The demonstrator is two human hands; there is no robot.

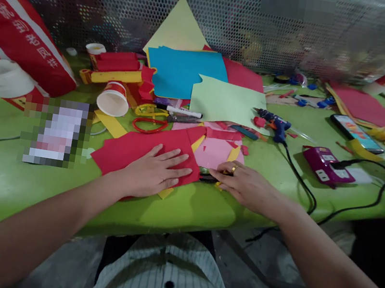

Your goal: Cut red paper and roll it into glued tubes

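Head view. Red paper sheet (140, 152) lies flat at centre of frame, near the front edge of the green table (7, 183). Judged light, thin and floppy; it will slide on the smooth tabletop unless pinned and will crease if pinched hard. Best hold: flat palm pressure on top, or a light pinch at a free edge or corner.

Left hand (151, 171): open, palm down, fingers spread and pointing toward upper right, resting flat on the red sheet's right part. Forearm enters from lower left of frame.

Right hand (244, 184): palm down, fingers loosely curled, ring on 1 finger, fingertips on a small dark item at the sheet's right edge; whether it grips that item I cannot tell. Forearm enters from lower right.

Just above the hands: pink paper (217, 150) with yellow strips. Further up: red-handled scissors (149, 125), white marker (183, 112), paper cup (114, 99) on its side, pale green sheet (226, 101), blue sheet (184, 72). Right of centre: blue glue gun (276, 123), cord running to a magenta power strip (322, 164). Phone (357, 132) at upper right.
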